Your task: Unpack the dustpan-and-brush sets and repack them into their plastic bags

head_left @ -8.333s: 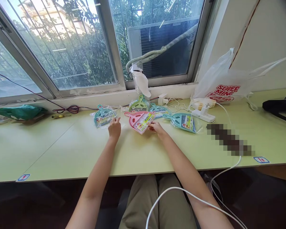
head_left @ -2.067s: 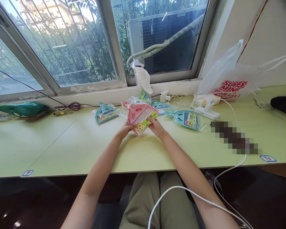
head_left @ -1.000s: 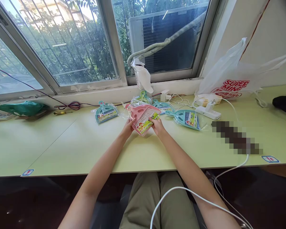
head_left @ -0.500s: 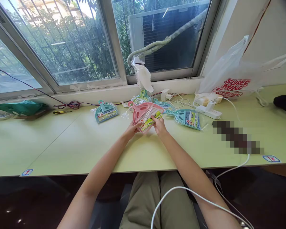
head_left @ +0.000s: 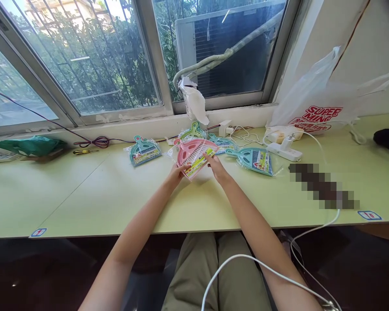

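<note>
A pink dustpan and brush set (head_left: 194, 152) in clear wrap, with a yellow-green label, is held over the table in front of me. My left hand (head_left: 177, 172) grips its lower left edge, and my right hand (head_left: 215, 166) pinches its right edge. Behind it lies a green wrapped dustpan (head_left: 194, 130), partly covered. A teal wrapped dustpan (head_left: 144, 150) rests to the left. On the right is another teal dustpan set (head_left: 253, 160), and a further blue-green one (head_left: 221, 141) shows partly behind the pink one.
A white power strip (head_left: 284, 149) with cables sits right of the dustpans, near a white plastic bag (head_left: 317, 103). A blurred dark object (head_left: 322, 185) lies at the right. A screwdriver (head_left: 84, 151) and a green bag (head_left: 30, 146) are at the left. A white cable (head_left: 243, 256) crosses my lap.
The pink dustpan set has shifted slightly to the left and tilted a little, with both hands still on it. The other dustpans stay where they were.
</note>
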Action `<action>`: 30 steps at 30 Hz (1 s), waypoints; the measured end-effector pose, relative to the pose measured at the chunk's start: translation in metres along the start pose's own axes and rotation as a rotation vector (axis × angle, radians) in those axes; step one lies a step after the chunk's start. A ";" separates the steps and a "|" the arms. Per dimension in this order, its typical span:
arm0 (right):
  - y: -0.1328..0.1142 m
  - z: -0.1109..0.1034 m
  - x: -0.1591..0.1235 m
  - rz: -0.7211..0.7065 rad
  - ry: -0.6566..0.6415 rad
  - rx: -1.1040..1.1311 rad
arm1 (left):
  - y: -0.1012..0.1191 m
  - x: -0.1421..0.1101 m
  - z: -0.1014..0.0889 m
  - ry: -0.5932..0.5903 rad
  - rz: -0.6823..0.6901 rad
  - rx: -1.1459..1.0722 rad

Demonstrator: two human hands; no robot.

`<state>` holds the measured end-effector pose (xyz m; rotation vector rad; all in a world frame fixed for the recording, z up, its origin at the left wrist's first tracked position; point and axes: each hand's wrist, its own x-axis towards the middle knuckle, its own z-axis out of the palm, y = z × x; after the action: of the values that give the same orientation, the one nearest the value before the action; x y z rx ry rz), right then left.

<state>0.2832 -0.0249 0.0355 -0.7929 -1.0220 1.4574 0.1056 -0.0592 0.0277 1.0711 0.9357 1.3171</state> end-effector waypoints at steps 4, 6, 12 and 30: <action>-0.001 -0.007 0.006 -0.080 -0.003 -0.148 | 0.004 0.002 -0.002 0.017 0.020 -0.069; 0.000 -0.009 0.010 -0.138 0.003 -0.224 | 0.004 0.002 -0.003 0.005 0.002 -0.095; 0.014 -0.008 0.012 -0.357 0.195 -0.666 | 0.003 0.000 -0.004 -0.063 -0.107 -0.026; 0.017 -0.003 -0.007 -0.365 0.229 -1.077 | -0.009 -0.001 0.005 -0.068 -0.163 -0.018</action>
<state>0.2803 -0.0310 0.0182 -1.3821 -1.6682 0.4037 0.1127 -0.0602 0.0199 0.9989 0.9382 1.1465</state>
